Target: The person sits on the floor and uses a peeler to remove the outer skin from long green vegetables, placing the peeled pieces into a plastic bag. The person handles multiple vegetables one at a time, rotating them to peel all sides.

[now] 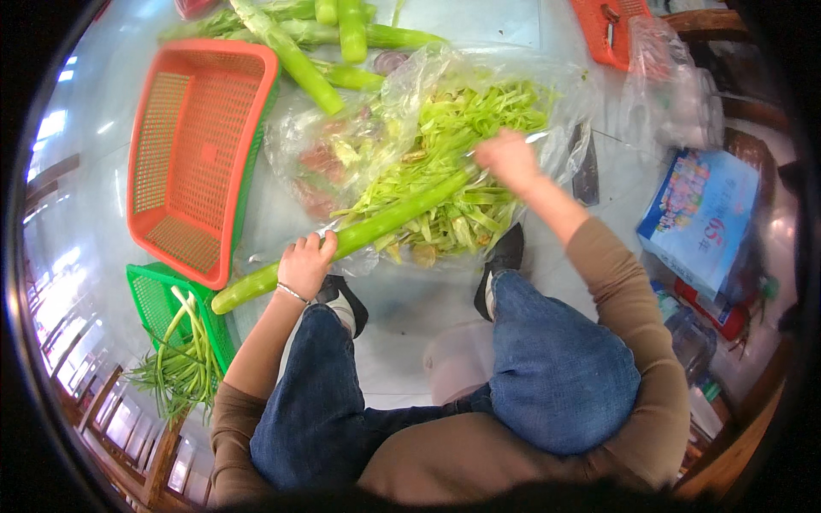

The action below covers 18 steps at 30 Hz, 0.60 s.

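My left hand (306, 263), with a bracelet at the wrist, grips a long green celtuce stem (391, 221) near its lower left end. The stem slants up to the right over a pile of green peelings (462, 122) on a clear plastic bag (436, 70). At the stem's upper end, my right hand (507, 157) is closed around a metal tool (537, 136). Its shiny metal shows on both sides of the fist; the hand hides the rest, so its exact kind is unclear.
An orange plastic basket (221, 160) stands at the left, beside a green basket (147, 282) holding scallions (186, 359). More celtuce stems (295, 58) lie at the back. A blue printed carton (702, 215) and an orange tray (609, 29) are to the right.
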### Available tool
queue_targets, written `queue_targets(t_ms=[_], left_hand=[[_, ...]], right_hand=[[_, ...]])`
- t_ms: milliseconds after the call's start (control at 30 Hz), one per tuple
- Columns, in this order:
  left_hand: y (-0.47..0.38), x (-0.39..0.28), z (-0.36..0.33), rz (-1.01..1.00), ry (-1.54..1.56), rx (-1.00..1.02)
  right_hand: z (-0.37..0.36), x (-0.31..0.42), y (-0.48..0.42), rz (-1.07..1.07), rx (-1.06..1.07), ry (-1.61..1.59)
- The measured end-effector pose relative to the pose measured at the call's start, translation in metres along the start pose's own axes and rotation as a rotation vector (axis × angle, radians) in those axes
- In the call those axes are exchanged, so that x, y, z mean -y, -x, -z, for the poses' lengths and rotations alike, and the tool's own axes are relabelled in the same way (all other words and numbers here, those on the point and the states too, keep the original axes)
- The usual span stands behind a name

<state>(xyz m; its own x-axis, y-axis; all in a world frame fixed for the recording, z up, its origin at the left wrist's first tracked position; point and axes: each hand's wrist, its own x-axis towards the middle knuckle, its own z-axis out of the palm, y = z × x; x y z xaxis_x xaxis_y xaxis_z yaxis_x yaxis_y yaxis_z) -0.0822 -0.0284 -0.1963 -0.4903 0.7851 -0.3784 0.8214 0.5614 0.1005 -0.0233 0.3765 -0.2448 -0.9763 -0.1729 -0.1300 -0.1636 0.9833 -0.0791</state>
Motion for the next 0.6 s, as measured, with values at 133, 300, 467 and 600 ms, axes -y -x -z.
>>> queue_targets(t_ms=[133,300,467,600], left_hand=[[0.003,-0.001,-0.001,0.015,0.006,0.006],[0.003,-0.002,0.005,0.023,0.113,0.112],[-0.008,0.004,0.005,0.092,0.451,0.259],[-0.005,0.013,-0.011,0.111,0.597,0.335]], right_hand=[[0.033,-0.027,0.014,-0.07,-0.153,0.106],[0.028,0.099,-0.015,0.238,-0.029,-0.217],[0.014,-0.011,0.003,-0.046,0.18,0.147],[0.034,0.001,-0.01,-0.021,-0.164,-0.093]])
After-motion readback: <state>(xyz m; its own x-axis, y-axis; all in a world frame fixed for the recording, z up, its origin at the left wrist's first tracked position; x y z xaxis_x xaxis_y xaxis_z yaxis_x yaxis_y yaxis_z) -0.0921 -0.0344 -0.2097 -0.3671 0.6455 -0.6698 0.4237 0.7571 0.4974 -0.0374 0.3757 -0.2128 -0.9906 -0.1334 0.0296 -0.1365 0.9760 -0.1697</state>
